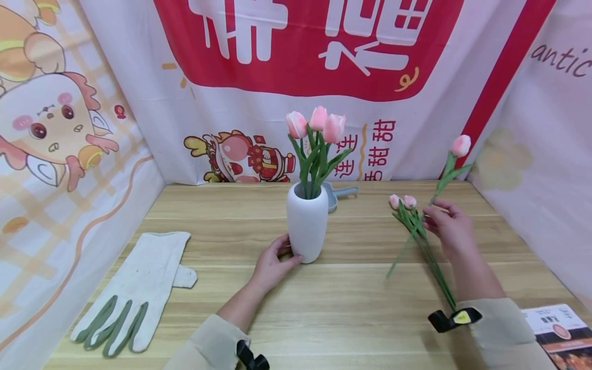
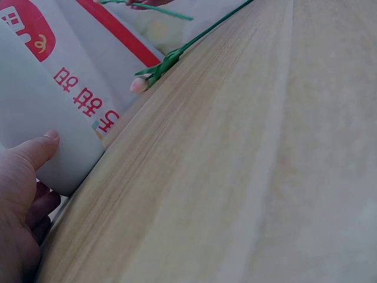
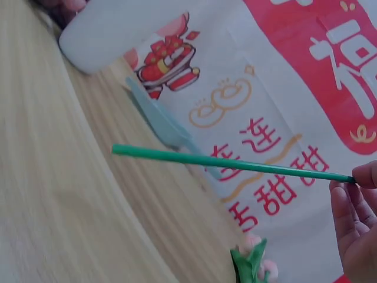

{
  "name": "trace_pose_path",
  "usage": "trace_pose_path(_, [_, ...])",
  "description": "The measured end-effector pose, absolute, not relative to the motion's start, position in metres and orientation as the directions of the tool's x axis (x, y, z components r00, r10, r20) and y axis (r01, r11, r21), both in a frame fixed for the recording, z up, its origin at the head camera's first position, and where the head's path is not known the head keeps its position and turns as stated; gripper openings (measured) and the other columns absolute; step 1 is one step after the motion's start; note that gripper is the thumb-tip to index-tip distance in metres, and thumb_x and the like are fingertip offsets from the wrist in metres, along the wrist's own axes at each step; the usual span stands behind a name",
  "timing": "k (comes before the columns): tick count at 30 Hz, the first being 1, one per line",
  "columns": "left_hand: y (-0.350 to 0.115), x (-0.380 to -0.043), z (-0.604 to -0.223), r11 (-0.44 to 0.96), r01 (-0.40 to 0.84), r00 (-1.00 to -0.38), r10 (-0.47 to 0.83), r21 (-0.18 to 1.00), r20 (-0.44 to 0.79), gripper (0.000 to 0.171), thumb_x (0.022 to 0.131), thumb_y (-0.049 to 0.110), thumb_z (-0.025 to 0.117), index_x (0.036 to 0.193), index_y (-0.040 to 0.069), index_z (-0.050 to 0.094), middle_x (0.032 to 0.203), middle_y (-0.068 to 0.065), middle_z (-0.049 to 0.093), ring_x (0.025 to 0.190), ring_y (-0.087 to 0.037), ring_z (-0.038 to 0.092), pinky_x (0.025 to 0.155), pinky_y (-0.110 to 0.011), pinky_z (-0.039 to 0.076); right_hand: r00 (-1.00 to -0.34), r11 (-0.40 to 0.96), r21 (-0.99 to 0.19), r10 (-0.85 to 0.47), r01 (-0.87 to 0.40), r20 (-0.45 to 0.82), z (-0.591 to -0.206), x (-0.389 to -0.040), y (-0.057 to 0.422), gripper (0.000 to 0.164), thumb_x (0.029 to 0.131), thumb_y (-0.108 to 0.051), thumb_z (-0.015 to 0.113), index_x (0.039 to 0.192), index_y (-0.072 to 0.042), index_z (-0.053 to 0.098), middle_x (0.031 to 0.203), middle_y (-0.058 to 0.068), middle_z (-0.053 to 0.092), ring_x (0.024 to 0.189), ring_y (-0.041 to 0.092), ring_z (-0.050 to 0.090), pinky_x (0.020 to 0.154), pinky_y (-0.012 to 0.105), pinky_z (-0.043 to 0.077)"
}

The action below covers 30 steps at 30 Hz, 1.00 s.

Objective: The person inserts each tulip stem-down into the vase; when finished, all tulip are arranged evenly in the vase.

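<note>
A white vase [image 1: 307, 226] stands upright on the table with several pink tulips [image 1: 319, 123] in it. My left hand [image 1: 273, 264] holds the vase low on its left side, with the thumb across its front. To the right, my right hand [image 1: 446, 226] pinches a single pink tulip [image 1: 460, 146] by its stem, bloom up, the lower stem [image 3: 230, 162] slanting down to the left. Two more tulips [image 1: 427, 252] lie on the table beneath that hand, their blooms pointing away from me.
Behind the vase lies a blue-grey tool with a handle [image 1: 346, 191], partly hidden by it. A white and green work glove [image 1: 139, 288] lies at the left. A printed packet or booklet [image 1: 561, 329] sits at the right edge. Printed cloth [image 1: 259, 103] encloses the table.
</note>
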<state>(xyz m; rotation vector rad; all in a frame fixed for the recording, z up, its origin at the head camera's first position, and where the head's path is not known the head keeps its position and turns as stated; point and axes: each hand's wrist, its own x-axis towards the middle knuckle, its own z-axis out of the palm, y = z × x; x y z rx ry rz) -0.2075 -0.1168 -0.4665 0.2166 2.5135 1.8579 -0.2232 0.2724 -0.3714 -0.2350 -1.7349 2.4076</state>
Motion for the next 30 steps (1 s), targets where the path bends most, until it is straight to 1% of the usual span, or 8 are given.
trace_pose_path(2, [-0.117, -0.207, -0.466, 0.286, 0.104, -0.99, 0.117, 0.953, 0.073, 0.065, 0.082, 0.023, 0.08, 0.14, 0.012, 0.051, 0.13, -0.011, 0.064, 0.12, -0.028, 0.061, 0.106, -0.046, 0.047, -0.972, -0.338, -0.939, 0.234, -0.065, -0.018, -0.367, -0.225, 0.265, 0.017, 0.092, 0.001, 0.062, 0.099, -0.012, 0.054, 0.071, -0.006, 0.069, 0.062, 0.005, 0.066, 0.06, 0.016, 0.057])
trace_pose_path(6, [-0.117, -0.207, -0.466, 0.284, 0.105, -0.99, 0.118, 0.953, 0.074, 0.065, 0.082, 0.023, 0.08, 0.14, 0.012, 0.051, 0.131, -0.011, 0.064, 0.12, -0.029, 0.061, 0.106, -0.046, 0.047, -0.965, -0.376, -0.923, 0.26, -0.087, -0.015, -0.357, -0.227, 0.249, 0.022, 0.09, 0.003, 0.064, 0.102, -0.009, 0.049, 0.069, -0.004, 0.07, 0.059, 0.006, 0.067, 0.057, 0.017, 0.057])
trace_pose_path(12, [-0.117, -0.208, -0.466, 0.281, 0.112, -0.989, 0.122, 0.953, 0.08, 0.066, 0.082, 0.024, 0.08, 0.14, 0.013, 0.051, 0.131, -0.011, 0.063, 0.12, -0.028, 0.061, 0.106, -0.046, 0.047, -0.963, -0.438, -0.891, 0.269, -0.117, -0.006, -0.339, -0.227, 0.225, 0.03, 0.088, 0.001, 0.069, 0.104, -0.008, 0.046, 0.071, -0.001, 0.071, 0.06, 0.008, 0.069, 0.057, 0.019, 0.058])
trace_pose_path(19, [-0.117, -0.208, -0.467, 0.283, 0.107, -0.99, 0.12, 0.953, 0.075, 0.066, 0.082, 0.024, 0.08, 0.14, 0.013, 0.051, 0.131, -0.011, 0.063, 0.12, -0.028, 0.061, 0.106, -0.046, 0.047, -0.959, -0.511, -0.848, 0.282, -0.141, -0.01, -0.314, -0.225, 0.2, 0.03, 0.088, -0.002, 0.069, 0.107, -0.009, 0.047, 0.071, 0.0, 0.07, 0.06, 0.01, 0.068, 0.059, 0.021, 0.059])
trace_pose_path(23, [-0.117, -0.208, -0.467, 0.286, 0.109, -0.99, 0.116, 0.952, 0.078, 0.066, 0.082, 0.024, 0.08, 0.14, 0.012, 0.051, 0.131, -0.011, 0.063, 0.12, -0.029, 0.061, 0.106, -0.046, 0.047, -0.961, -0.557, -0.815, 0.278, -0.16, -0.001, -0.298, -0.225, 0.188, 0.036, 0.086, -0.007, 0.074, 0.108, -0.01, 0.047, 0.077, 0.0, 0.069, 0.063, 0.011, 0.068, 0.06, 0.021, 0.059])
trace_pose_path(27, [-0.117, -0.208, -0.466, 0.291, 0.108, -0.99, 0.116, 0.951, 0.076, 0.066, 0.082, 0.024, 0.08, 0.14, 0.012, 0.051, 0.131, -0.011, 0.063, 0.12, -0.029, 0.061, 0.107, -0.046, 0.046, -0.959, -0.611, -0.77, 0.282, -0.185, 0.007, -0.284, -0.225, 0.177, 0.037, 0.084, -0.007, 0.076, 0.107, -0.01, 0.048, 0.08, 0.002, 0.069, 0.065, 0.012, 0.069, 0.06, 0.021, 0.059])
trace_pose_path(30, [-0.117, -0.208, -0.466, 0.295, 0.106, -0.99, 0.116, 0.95, 0.074, 0.066, 0.082, 0.023, 0.08, 0.14, 0.013, 0.051, 0.131, -0.011, 0.063, 0.12, -0.029, 0.061, 0.107, -0.046, 0.046, -0.955, -0.647, -0.735, 0.298, -0.204, 0.003, -0.276, -0.226, 0.168, 0.035, 0.083, -0.005, 0.076, 0.104, -0.01, 0.049, 0.081, 0.004, 0.069, 0.065, 0.013, 0.07, 0.059, 0.021, 0.059])
